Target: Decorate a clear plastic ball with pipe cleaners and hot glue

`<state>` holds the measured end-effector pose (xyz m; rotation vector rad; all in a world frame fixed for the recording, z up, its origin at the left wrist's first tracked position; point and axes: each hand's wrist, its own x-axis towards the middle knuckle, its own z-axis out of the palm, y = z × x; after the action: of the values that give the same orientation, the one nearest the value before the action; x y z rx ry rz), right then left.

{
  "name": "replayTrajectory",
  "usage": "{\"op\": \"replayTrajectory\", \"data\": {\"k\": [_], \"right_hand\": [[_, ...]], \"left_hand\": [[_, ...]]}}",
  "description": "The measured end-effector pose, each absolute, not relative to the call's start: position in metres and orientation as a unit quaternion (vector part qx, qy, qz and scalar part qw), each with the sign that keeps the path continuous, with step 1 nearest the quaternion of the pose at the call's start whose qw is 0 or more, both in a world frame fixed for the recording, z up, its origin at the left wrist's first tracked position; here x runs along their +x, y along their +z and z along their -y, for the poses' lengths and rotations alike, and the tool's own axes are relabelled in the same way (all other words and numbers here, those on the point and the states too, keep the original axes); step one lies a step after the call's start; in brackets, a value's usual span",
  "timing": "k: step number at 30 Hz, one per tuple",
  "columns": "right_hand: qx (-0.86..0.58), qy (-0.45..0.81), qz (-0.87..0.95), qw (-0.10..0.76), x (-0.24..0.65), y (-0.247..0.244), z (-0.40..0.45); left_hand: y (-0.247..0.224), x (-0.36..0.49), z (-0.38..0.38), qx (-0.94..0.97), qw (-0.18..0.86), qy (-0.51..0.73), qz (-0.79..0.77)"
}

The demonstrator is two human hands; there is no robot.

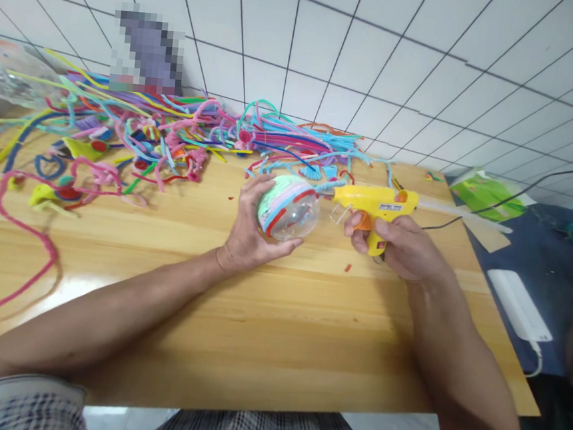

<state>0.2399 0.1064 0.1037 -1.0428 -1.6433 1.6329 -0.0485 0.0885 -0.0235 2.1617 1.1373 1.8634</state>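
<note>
My left hand (250,228) is wrapped round a clear plastic ball (296,217) above the middle of the table. Bands of green, lilac, blue and red pipe cleaner (286,200) cover the ball's upper left part, and its lower right is bare and see-through. In my right hand (404,242) is a yellow hot glue gun (368,201), gripped by its handle with fingers at the orange trigger. Its nozzle points left, close to the ball's upper right edge; whether it touches, I cannot tell. A clear glue stick (460,211) sticks out of the gun's back end.
Loose coloured pipe cleaners (174,128) are heaped along the wall side of the wooden table (275,348). A long pink pipe cleaner (45,247) trails to the left. Beyond the right edge lie a white power strip (519,304) and a green packet (489,196); a black cord (545,174) crosses there.
</note>
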Motion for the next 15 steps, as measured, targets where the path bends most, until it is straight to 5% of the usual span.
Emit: {"op": "replayTrajectory", "data": {"k": [6, 15], "right_hand": [[-0.415, 0.56, 0.635, 0.333, 0.235, 0.099, -0.1], [-0.458, 0.108, 0.781, 0.41, 0.234, 0.062, -0.078]], "left_hand": [[-0.031, -0.047, -0.087, 0.672, 0.136, 0.617, -0.385], [-0.03, -0.05, -0.087, 0.658, 0.108, 0.613, -0.424]]}}
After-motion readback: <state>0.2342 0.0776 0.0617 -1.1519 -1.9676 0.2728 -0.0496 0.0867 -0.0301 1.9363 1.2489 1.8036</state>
